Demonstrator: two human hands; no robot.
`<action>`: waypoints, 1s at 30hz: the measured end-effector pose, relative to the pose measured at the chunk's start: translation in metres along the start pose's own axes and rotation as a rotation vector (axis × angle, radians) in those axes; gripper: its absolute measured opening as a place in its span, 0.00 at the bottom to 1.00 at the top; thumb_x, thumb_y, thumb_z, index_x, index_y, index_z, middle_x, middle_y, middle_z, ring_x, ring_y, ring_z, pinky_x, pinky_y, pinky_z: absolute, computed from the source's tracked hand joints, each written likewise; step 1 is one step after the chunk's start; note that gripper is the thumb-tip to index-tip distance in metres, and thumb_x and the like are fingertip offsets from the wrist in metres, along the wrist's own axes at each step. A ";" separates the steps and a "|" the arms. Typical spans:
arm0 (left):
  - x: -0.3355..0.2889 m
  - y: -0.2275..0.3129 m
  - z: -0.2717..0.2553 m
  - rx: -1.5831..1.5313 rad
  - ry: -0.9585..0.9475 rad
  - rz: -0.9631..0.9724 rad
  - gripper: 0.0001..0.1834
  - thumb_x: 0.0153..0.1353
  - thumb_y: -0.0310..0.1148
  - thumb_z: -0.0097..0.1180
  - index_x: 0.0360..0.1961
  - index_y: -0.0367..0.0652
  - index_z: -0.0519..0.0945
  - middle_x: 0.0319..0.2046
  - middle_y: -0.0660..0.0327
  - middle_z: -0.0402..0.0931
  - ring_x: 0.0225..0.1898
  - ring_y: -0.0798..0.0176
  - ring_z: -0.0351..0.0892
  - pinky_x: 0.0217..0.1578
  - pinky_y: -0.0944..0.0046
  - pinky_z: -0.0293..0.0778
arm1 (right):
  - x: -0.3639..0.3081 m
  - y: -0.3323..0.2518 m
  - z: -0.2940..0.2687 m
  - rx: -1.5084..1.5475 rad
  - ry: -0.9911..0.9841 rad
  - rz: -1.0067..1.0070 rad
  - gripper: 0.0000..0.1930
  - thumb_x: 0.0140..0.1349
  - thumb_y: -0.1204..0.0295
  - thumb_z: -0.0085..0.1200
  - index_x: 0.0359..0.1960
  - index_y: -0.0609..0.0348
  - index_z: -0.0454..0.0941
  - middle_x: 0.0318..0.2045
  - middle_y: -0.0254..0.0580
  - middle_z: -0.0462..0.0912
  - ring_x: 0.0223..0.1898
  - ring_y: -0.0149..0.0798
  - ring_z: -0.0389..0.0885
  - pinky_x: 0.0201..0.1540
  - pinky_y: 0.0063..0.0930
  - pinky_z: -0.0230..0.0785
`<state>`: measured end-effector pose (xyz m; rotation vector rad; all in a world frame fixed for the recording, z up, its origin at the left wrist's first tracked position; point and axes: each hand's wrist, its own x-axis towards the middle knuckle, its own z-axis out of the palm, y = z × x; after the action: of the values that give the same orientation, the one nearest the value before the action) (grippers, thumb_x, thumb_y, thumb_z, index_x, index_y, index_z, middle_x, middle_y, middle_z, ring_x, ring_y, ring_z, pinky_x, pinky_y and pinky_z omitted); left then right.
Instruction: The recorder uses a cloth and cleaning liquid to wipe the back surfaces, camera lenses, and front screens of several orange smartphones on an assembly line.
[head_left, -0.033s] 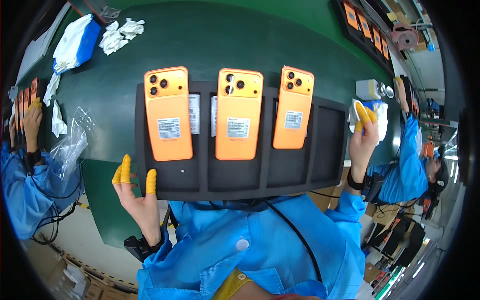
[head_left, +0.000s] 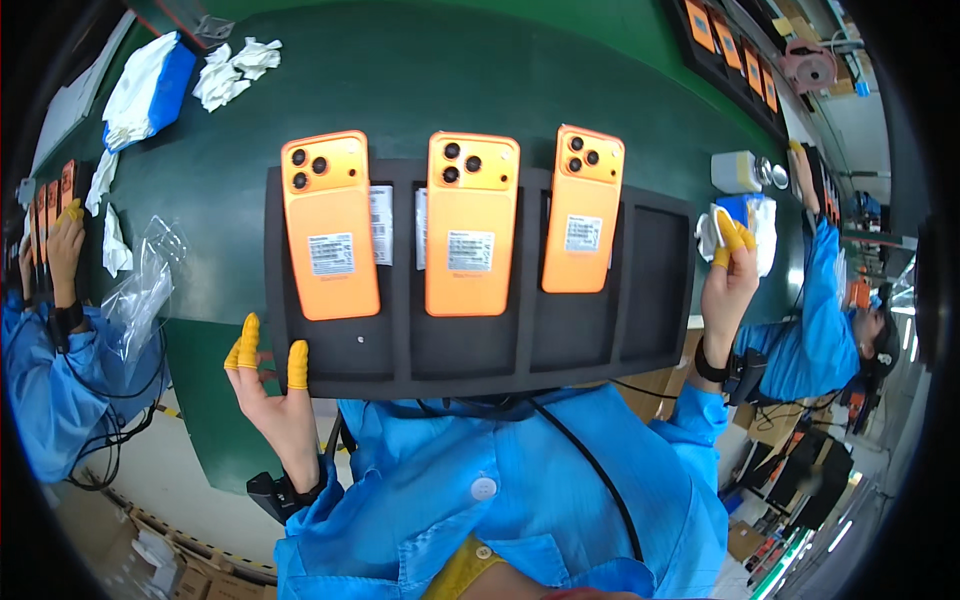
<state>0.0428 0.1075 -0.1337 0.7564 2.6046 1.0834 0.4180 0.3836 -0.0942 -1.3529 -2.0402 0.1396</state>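
A black tray with several compartments lies in front of me. Three orange phones, a left one, a middle one and a right one, rest on it face down, each with a white label and three camera lenses. Their top ends overhang the tray's far edge. My left hand, in yellow finger cots, is open beside the tray's near left corner, fingers spread. Past the tray's right end, my right hand pinches a crumpled white wipe in its cotted fingers, close to a blue-and-white wipe pack.
A white bottle stands beyond the right pack. Crumpled wipes, another wipe pack and a clear plastic bag lie at the left. Co-workers' hands handle orange phones at the left; another person sits at the right.
The tray and phones appear slightly further left. My right hand and the wipe have shifted a little to the right, and more of the pack's blue side shows.
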 end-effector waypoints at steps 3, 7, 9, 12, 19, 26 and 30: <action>-0.005 -0.007 0.002 -0.252 -0.079 -0.084 0.26 0.60 0.25 0.58 0.60 0.41 0.68 0.50 0.56 0.71 0.46 0.63 0.73 0.43 0.68 0.73 | -0.039 0.033 -0.007 0.012 0.047 0.085 0.15 0.62 0.86 0.45 0.49 0.63 0.78 0.43 0.41 0.79 0.41 0.34 0.78 0.44 0.24 0.70; 0.001 -0.010 -0.005 -0.578 -0.168 -0.243 0.21 0.66 0.29 0.51 0.59 0.39 0.65 0.40 0.56 0.77 0.33 0.70 0.78 0.27 0.72 0.74 | -0.078 0.047 -0.011 0.384 0.110 0.434 0.16 0.65 0.83 0.43 0.52 0.64 0.76 0.40 0.35 0.79 0.32 0.23 0.74 0.34 0.15 0.67; 0.004 -0.003 -0.008 -0.690 -0.177 -0.311 0.18 0.66 0.30 0.51 0.56 0.36 0.67 0.34 0.57 0.79 0.22 0.72 0.78 0.15 0.73 0.70 | -0.087 0.040 -0.010 0.504 0.162 0.510 0.16 0.65 0.82 0.43 0.54 0.64 0.75 0.36 0.33 0.79 0.30 0.21 0.73 0.32 0.13 0.66; 0.009 -0.008 -0.018 -0.723 -0.180 -0.255 0.18 0.66 0.30 0.51 0.54 0.34 0.68 0.35 0.56 0.79 0.22 0.71 0.78 0.15 0.74 0.72 | -0.098 0.034 -0.007 0.659 0.252 0.668 0.16 0.65 0.81 0.43 0.54 0.64 0.74 0.36 0.33 0.79 0.30 0.20 0.74 0.33 0.13 0.67; 0.018 0.001 -0.023 -0.775 -0.192 -0.211 0.15 0.67 0.30 0.51 0.52 0.35 0.70 0.28 0.58 0.80 0.16 0.72 0.76 0.13 0.77 0.71 | -0.109 0.037 -0.011 0.920 0.353 0.749 0.20 0.62 0.84 0.38 0.56 0.67 0.69 0.43 0.42 0.79 0.38 0.29 0.78 0.41 0.19 0.74; 0.018 0.000 -0.025 -0.753 -0.170 -0.200 0.15 0.67 0.31 0.51 0.51 0.35 0.71 0.30 0.59 0.80 0.18 0.72 0.78 0.13 0.77 0.70 | -0.105 0.036 -0.011 0.961 0.328 0.702 0.20 0.64 0.83 0.37 0.57 0.68 0.67 0.49 0.47 0.76 0.48 0.39 0.78 0.52 0.31 0.72; 0.020 0.004 -0.020 -0.750 -0.171 -0.215 0.13 0.66 0.30 0.52 0.50 0.35 0.73 0.28 0.60 0.80 0.18 0.73 0.76 0.13 0.76 0.69 | -0.099 0.030 -0.010 0.916 0.407 0.741 0.17 0.65 0.80 0.45 0.55 0.66 0.71 0.42 0.40 0.79 0.37 0.27 0.78 0.38 0.16 0.71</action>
<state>0.0198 0.1084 -0.1167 0.3563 1.8502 1.6666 0.4701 0.3100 -0.1465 -1.2803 -0.8443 0.9110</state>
